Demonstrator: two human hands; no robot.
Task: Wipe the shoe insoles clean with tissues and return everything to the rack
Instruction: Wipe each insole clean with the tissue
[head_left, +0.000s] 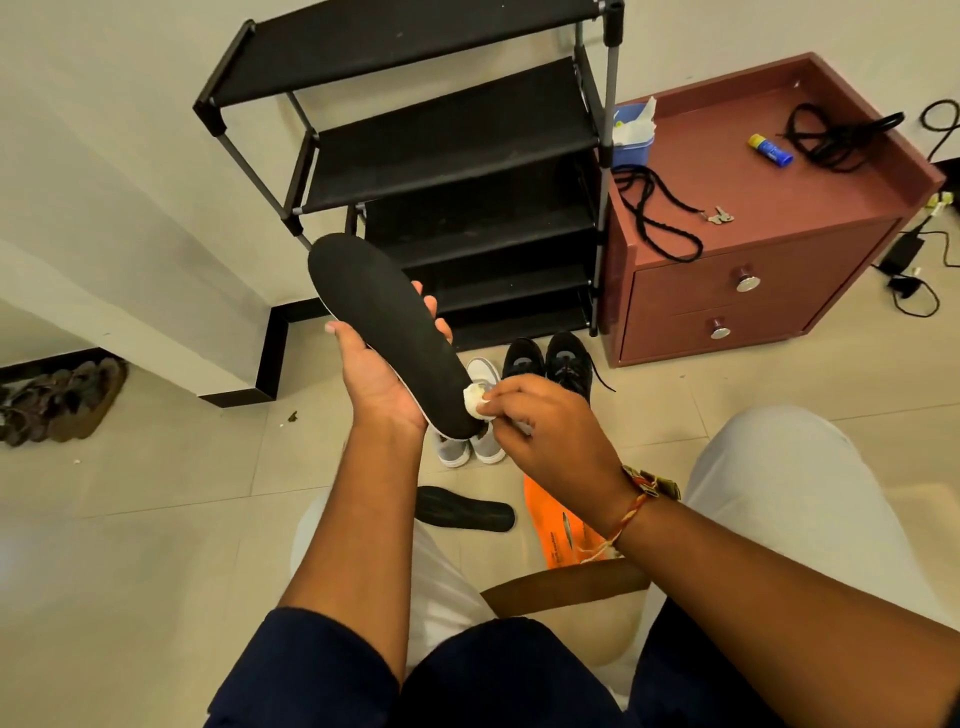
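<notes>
Left hand curls round a black insole held up before the black shoe rack, right hand pinches a wadded tissue against its near end, orange insole on the floor below, print too small to read, dark insole near it.

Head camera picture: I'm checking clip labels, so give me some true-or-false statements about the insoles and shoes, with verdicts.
1. The left hand holds the black insole from beneath. True.
2. The right hand pinches a tissue wad against the insole's near end. True.
3. The orange insole lies on a shelf of the shoe rack. False: it lies on the floor.
4. The black sneakers sit on top of the red-brown cabinet. False: they stand on the floor in front of the rack.
</notes>
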